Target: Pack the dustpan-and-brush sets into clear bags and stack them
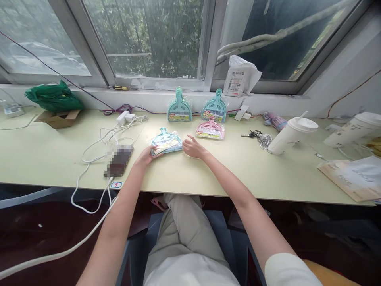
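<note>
My left hand [146,155] grips the lower left corner of a light blue dustpan and brush set [167,140], wrapped in clear plastic with a paper label across its front. The set is tilted up just above the table. At its right edge my right hand [193,147] has its fingers closed on the wrapping, the index finger raised a little. To the right lies a pink dustpan and brush set [210,129]. Behind, two stacks of teal sets, a left stack [179,108] and a right stack [214,107], lean against the window ledge.
Left of my arm lie a phone [120,161] and a tangle of white cable [86,155]. A green bag [53,97] sits in a cardboard box [58,120]. Keys [253,134], a white cup [293,135] and a paper bag [351,180] are on the right.
</note>
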The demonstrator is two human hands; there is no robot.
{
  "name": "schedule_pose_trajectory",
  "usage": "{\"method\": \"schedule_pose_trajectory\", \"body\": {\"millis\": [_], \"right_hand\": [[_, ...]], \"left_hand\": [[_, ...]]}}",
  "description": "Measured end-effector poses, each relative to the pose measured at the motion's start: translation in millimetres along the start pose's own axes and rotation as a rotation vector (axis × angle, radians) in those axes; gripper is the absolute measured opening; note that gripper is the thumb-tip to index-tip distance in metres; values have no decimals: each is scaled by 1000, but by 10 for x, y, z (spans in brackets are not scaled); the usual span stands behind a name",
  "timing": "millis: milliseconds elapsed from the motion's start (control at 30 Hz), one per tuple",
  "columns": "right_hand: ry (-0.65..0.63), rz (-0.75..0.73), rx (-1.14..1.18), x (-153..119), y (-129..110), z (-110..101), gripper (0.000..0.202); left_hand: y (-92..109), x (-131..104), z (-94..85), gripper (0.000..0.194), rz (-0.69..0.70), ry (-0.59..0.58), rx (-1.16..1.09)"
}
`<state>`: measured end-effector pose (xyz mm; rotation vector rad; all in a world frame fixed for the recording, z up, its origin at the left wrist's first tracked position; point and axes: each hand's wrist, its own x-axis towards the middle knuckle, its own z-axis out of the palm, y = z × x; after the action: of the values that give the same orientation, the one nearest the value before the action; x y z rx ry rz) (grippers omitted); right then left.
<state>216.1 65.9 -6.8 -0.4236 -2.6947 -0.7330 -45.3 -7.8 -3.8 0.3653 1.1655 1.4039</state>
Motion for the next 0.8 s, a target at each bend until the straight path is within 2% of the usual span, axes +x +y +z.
{"method": "schedule_pose_trajectory", "body": {"millis": [100,300,433,533,700,800], "right_hand": [[27,-100,85,-44,-9,-20,26],[32,-79,242,-65,56,53,34],[82,154,330,-102,40,112,26],[145,325,378,-138,-26,114,24],[149,397,488,-187,-112,106,23],[224,456,615,-181,-146,130,15]], "left_hand": [[11,17,-9,26,-23,2,33],[1,57,-65,27,2,-58,61],[27,29,-88,34,20,-106,70],[52,10,-80,30,-19,-171,157],[61,30,-101,24,-63,-144,276],[53,32,-147,32,-45,-225,275]]}}
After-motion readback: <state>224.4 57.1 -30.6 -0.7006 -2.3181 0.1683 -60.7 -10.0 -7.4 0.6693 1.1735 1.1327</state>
